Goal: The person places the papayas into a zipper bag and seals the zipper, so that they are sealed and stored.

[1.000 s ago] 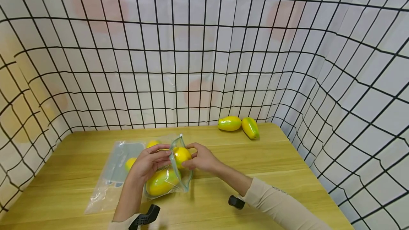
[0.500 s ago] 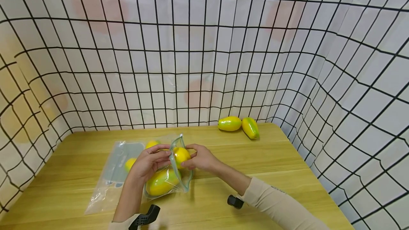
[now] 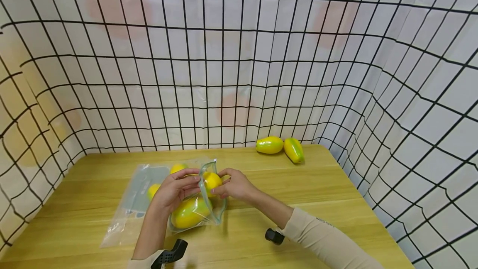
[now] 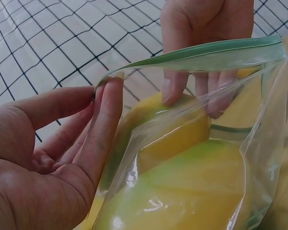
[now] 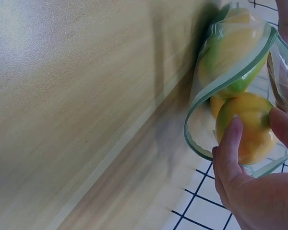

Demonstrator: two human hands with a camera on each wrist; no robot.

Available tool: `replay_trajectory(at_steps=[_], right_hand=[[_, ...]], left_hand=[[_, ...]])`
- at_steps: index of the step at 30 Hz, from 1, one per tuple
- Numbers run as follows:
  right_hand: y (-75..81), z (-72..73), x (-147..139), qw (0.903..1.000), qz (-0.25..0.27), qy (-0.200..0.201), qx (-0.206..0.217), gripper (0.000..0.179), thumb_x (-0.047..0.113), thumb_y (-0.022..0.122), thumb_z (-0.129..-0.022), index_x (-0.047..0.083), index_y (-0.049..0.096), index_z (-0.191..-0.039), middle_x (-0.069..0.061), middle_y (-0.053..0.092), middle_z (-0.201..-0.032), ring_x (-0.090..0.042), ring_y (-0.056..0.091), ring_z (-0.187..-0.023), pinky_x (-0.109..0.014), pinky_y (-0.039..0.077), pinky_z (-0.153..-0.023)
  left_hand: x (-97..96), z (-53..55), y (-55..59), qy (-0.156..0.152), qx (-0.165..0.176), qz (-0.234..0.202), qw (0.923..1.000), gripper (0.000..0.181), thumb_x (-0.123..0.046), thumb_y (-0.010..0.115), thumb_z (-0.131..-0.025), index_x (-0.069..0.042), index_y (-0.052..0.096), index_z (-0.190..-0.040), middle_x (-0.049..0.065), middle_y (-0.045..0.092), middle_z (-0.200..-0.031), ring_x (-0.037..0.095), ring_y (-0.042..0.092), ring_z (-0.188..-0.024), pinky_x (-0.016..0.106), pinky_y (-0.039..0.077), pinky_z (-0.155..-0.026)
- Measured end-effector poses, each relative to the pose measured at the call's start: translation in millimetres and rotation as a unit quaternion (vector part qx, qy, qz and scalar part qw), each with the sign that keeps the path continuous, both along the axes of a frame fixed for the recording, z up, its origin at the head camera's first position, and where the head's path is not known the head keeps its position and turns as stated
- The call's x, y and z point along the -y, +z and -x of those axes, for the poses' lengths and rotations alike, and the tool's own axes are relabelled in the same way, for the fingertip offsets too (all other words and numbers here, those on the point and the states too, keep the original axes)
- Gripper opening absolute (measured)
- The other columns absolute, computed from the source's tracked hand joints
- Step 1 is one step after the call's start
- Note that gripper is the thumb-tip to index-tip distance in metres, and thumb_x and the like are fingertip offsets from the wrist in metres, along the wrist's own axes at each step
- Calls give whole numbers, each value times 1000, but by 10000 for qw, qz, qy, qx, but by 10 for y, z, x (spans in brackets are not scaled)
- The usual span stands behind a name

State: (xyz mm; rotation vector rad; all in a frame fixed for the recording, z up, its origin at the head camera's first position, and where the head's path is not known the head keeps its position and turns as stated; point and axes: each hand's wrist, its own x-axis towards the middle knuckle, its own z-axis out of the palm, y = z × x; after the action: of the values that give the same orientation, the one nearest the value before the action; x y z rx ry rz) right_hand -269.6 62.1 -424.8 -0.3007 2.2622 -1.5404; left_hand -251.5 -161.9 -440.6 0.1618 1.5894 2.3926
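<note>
My left hand [image 3: 177,188] pinches the green zip rim of a clear zip bag [image 4: 192,56] between thumb and fingers, keeping its mouth spread. A large yellow-green mango [image 3: 190,213] lies inside the bag. With thumb and fingertips, my right hand [image 3: 239,185] grips another glossy mango [image 5: 247,127] within the bag's mouth. In the right wrist view this fruit is framed by the zip rim, its near end facing the hand. The left wrist view shows the right fingers behind the clear plastic.
A second, flat zip bag [image 3: 128,219] lies on the wooden table [image 3: 317,202] at left. Yellow fruits [image 3: 153,190] show beside and behind my left hand. Two mangoes [image 3: 269,145] rest at the back right. Black wire mesh [image 3: 220,74] borders the table's back and sides.
The mango in my right hand has shifted very slightly left, deeper into the bag's mouth. My left hand keeps its pinch on the rim.
</note>
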Motion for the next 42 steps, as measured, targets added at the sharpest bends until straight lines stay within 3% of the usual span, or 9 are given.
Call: replay_trajectory(at_steps=[10, 27, 36, 42], right_hand=[[-21, 3, 3, 9993, 276, -244, 29, 58, 18, 84, -83, -5, 54, -128, -14, 74, -90, -31, 74, -78, -47, 63, -81], [-61, 14, 47, 9967, 549, -571, 172, 53, 17, 83, -85, -4, 51, -121, -18, 74, -85, -33, 74, -68, -46, 64, -74], [-86, -15, 49, 9972, 531, -368, -369, 52, 13, 81, -87, -2, 42, -118, -22, 73, -81, -39, 73, -65, -44, 64, -66], [-94, -28, 49, 9963, 377, -239, -737, 47, 11, 80, -87, 1, 46, -118, -19, 74, -83, -36, 73, -66, -41, 64, -64]], left_hand=[[-7, -8, 26, 13, 21, 25, 10000, 19, 1, 60, -99, -9, 73, -108, 2, 77, -92, 15, 76, -84, 30, 63, -81], [-13, -12, 26, -10, -12, -10, 10000, 19, 1, 61, -98, -9, 73, -107, 3, 77, -93, 16, 77, -83, 30, 63, -80], [-22, -11, 20, -34, -24, -24, 10000, 18, 1, 61, -98, -9, 73, -107, 4, 77, -94, 17, 76, -85, 31, 63, -81], [-19, -16, 19, 4, 45, -19, 10000, 18, 0, 61, -99, -10, 73, -107, 3, 77, -94, 16, 76, -84, 30, 63, -81]])
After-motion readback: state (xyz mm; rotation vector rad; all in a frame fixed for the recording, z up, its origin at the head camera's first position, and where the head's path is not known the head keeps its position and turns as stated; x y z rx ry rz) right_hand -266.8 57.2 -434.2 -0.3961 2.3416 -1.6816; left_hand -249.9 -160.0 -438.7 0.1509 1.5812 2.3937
